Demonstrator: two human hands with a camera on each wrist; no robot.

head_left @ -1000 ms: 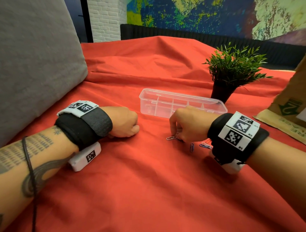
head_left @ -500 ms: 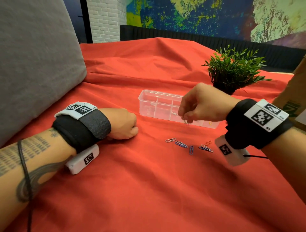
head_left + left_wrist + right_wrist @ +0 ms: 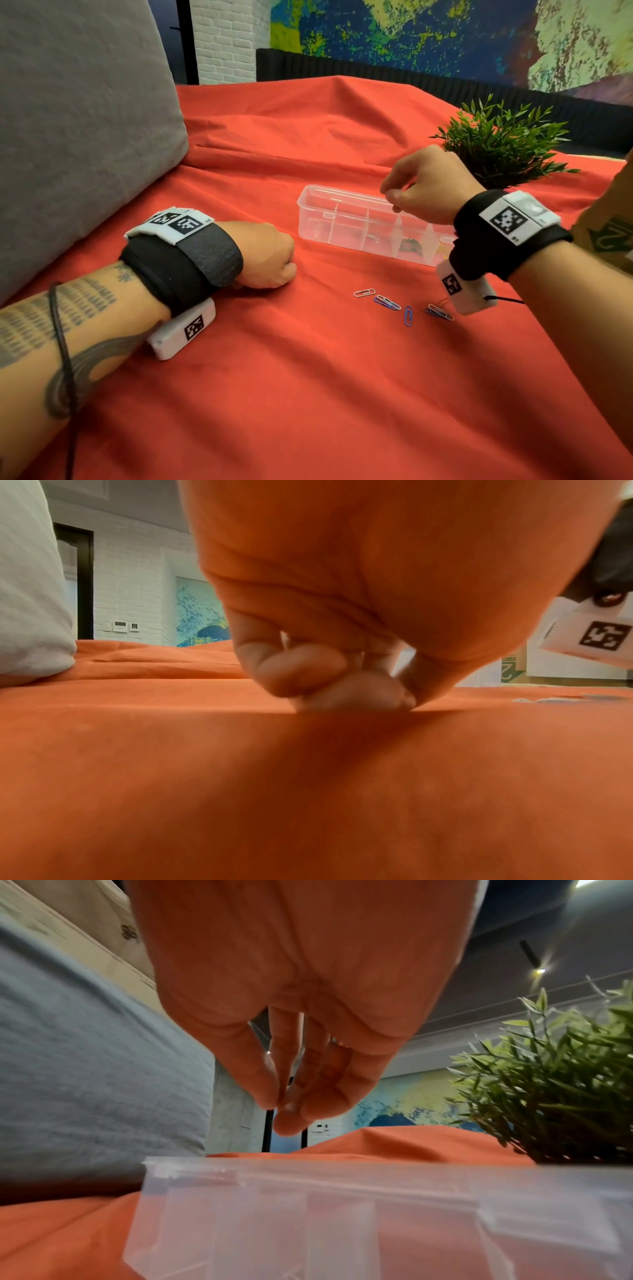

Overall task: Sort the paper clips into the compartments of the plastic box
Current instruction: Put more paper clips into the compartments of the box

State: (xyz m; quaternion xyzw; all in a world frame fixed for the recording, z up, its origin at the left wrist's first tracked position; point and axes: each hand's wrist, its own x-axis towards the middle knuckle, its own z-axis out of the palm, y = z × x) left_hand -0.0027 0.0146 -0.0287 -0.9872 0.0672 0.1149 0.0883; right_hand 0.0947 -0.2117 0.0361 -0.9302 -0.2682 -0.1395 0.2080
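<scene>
A clear plastic box point(image 3: 315, 219) with several compartments lies on the red cloth; it fills the bottom of the right wrist view point(image 3: 342, 1218). My right hand point(image 3: 394, 202) hovers over its middle with thumb and fingertips point(image 3: 277, 1107) pinched together. Only a small metal glint of a paper clip shows between them. A silver clip point(image 3: 371, 237) lies in a middle compartment, and dark and yellowish clips lie further right. Several loose clips lie in front of the box: a silver one point(image 3: 364, 293), blue ones point(image 3: 407, 315) and more by my wrist point(image 3: 440, 311). My left hand point(image 3: 267, 257) rests on the cloth as a fist with its fingers point(image 3: 308, 674) curled under.
A small potted plant point(image 3: 503, 144) stands just behind the right end of the box. A large grey cushion point(image 3: 78, 120) leans at the left. A brown cardboard piece point(image 3: 609, 226) sits at the right edge. Red cloth point(image 3: 308, 394) covers the surface.
My right hand picked a clip from the pile, lifted it and moved back over the middle of the box. The left fist stayed put.
</scene>
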